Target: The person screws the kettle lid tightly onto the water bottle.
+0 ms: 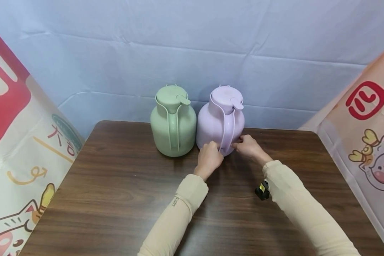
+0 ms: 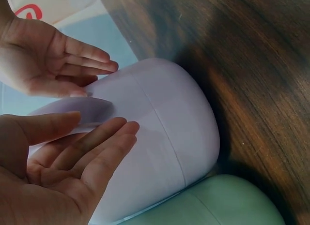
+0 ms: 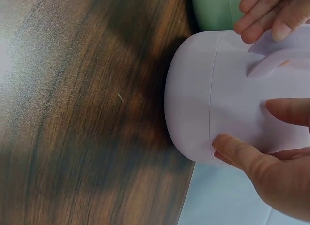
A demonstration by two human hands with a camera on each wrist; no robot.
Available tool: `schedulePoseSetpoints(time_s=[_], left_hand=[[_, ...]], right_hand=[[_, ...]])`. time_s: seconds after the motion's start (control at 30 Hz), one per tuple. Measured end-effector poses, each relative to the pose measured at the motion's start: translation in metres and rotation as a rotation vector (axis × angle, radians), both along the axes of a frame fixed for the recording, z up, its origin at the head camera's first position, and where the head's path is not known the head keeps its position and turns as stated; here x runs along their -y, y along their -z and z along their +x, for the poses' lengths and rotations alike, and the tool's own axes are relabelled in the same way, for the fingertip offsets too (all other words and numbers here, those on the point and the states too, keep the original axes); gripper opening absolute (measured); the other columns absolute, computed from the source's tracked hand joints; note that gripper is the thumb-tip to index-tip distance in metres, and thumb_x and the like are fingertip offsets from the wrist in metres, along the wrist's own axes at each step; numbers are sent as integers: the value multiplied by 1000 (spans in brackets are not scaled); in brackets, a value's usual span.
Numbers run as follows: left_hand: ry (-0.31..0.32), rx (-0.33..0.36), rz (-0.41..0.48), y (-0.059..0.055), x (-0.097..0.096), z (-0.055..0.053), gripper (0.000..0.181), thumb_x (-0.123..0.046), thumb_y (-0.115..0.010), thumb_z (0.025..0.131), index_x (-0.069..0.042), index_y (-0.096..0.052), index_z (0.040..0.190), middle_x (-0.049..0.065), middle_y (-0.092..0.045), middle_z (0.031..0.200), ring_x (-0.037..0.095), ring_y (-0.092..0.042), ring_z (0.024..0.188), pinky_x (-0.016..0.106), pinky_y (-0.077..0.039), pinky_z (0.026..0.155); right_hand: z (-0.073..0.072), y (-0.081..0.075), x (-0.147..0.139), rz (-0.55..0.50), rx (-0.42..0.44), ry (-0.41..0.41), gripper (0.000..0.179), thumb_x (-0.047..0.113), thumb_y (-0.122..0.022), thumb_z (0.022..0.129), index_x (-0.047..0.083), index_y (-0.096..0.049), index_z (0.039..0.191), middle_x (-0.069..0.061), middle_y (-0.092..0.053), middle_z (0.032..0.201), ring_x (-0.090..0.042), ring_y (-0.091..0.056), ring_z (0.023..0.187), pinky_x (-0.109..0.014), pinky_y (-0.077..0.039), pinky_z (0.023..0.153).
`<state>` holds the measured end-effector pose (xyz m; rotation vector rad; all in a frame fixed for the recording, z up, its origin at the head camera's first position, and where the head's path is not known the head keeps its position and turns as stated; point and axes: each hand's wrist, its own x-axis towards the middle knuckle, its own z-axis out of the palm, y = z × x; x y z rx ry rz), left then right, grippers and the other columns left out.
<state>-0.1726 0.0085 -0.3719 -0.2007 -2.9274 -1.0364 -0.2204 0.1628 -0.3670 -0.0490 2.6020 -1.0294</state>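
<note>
A lilac insulated jug (image 1: 206,122) stands upright at the back of the table, its handle (image 1: 228,129) facing me. To its left is a matching green jug (image 1: 158,131), close beside it. My left hand (image 1: 209,158) is at the lower left of the lilac handle; in the left wrist view its thumb (image 2: 53,126) lies along the handle, its fingers loosely extended near the jug's side. On the other side, my right hand (image 1: 249,147) has its fingertips (image 3: 225,142) against the lilac body, fingers spread and not wrapped around anything.
The brown wooden table (image 1: 108,185) ends just behind the jugs, where a pale blue cloth backdrop (image 1: 140,53) hangs. Printed banners flank the table, one on the left (image 1: 6,163) and one on the right (image 1: 345,142). A small black device (image 1: 261,191) sits at the right sleeve.
</note>
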Motion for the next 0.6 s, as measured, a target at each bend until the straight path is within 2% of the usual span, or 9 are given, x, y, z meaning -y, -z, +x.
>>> schedulePoseSetpoints(time_s=[0.13, 0.27, 0.6], left_hand=[[7, 8, 2, 0, 0, 1, 17, 0, -59, 77, -7, -58, 62, 1, -45, 53, 14, -42, 49, 27, -37, 46], [6, 5, -18, 0, 1, 1, 14, -2, -59, 78, -7, -61, 65, 1, -49, 55, 15, -45, 51, 29, -39, 49], [6, 25, -10, 1, 3, 0, 24, -5, -60, 80, -9, -53, 57, 3, -49, 55, 19, -49, 53, 31, -40, 50]], right_hand=[[1, 0, 0, -20, 6, 6, 35, 16, -53, 89, -11, -51, 110, -7, -57, 73, -23, -56, 72, -26, -43, 57], [3, -1, 0, -32, 3, 7, 36, 16, -54, 89, -13, -51, 111, -7, -57, 75, -18, -54, 69, -29, -45, 60], [5, -1, 0, -32, 17, 1, 33, 20, -53, 90, -9, -51, 106, -7, -55, 68, -12, -50, 56, -30, -44, 56]])
